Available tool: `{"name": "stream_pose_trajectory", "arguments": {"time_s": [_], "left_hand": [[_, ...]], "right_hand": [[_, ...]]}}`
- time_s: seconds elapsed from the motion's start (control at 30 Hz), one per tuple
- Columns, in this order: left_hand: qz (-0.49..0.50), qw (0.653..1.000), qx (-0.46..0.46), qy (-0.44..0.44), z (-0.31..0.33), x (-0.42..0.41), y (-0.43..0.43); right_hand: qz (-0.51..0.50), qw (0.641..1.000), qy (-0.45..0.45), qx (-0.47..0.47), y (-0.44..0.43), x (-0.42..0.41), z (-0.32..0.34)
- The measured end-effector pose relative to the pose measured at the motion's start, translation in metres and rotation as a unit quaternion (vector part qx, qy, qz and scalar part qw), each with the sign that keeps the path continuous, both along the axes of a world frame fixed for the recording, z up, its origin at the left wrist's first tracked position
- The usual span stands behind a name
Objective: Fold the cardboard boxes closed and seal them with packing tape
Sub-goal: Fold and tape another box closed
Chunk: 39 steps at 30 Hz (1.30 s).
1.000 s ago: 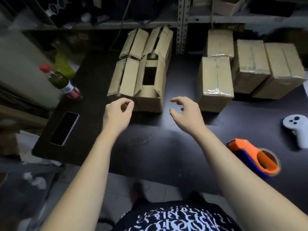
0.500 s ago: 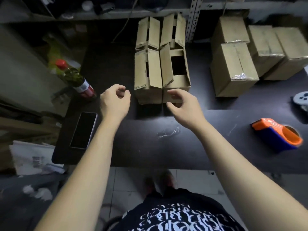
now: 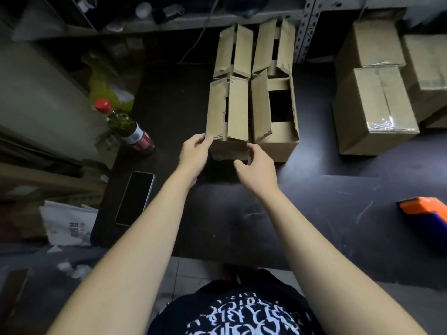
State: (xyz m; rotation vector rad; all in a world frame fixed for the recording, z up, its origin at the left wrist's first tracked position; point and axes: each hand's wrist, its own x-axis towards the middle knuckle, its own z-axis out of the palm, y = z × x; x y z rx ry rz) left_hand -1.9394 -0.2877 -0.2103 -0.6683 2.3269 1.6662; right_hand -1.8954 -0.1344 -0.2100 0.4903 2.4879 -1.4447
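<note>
Left hand (image 3: 193, 151): on the near-left corner of the front-left box (image 3: 228, 117), fingertips pinching the edge of its left flap.
Right hand (image 3: 257, 168): at that box's near-right corner, fingers curled around the edge, thumb below; firm grip or light touch, hard to call.
Front-left box: on the dark table (image 3: 290, 213), near the middle, flaps almost shut with a narrow dark slit between them.
Open box (image 3: 275, 117): touching the first on its right, flaps up, dark inside showing.
Back boxes (image 3: 256, 49): two more behind those, flaps partly raised.
Taped boxes (image 3: 372, 110): off to the right, shut, shiny tape across the tops.
Tape gun (image 3: 425, 211): orange and blue, lying at the right edge of the table, well apart from both hands.
Bottle (image 3: 125, 126): red cap, left of the boxes.
Phone (image 3: 135, 198): screen dark, flat at the table's left edge.
</note>
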Motion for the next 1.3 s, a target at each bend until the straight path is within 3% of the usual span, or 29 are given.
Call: {"name": "stream_pose_trajectory", "arguments": {"time_s": [0.27,0.47,0.7,1.07,1.3], "left_hand": [[0.038,0.999,-0.025,0.025,-0.012,0.028,-0.02],[-0.012,0.998,-0.005,0.063,-0.015,0.075,-0.039],[-0.015,0.997,-0.019,0.079,-0.023,0.126,-0.025],[0.059,0.996,0.03,0.056,-0.027,0.199,0.096],[0.115,0.986,0.118,-0.004,-0.025,0.24,0.21]], "right_hand": [[-0.082,0.995,0.016,-0.055,-0.008,0.009,-0.003],[-0.012,0.999,-0.002,0.046,-0.019,0.04,-0.002],[-0.001,0.998,-0.008,0.06,-0.002,0.076,0.001],[0.06,0.996,-0.02,0.065,0.116,0.118,0.005],[0.104,0.993,0.009,0.046,0.22,0.135,0.001]]}}
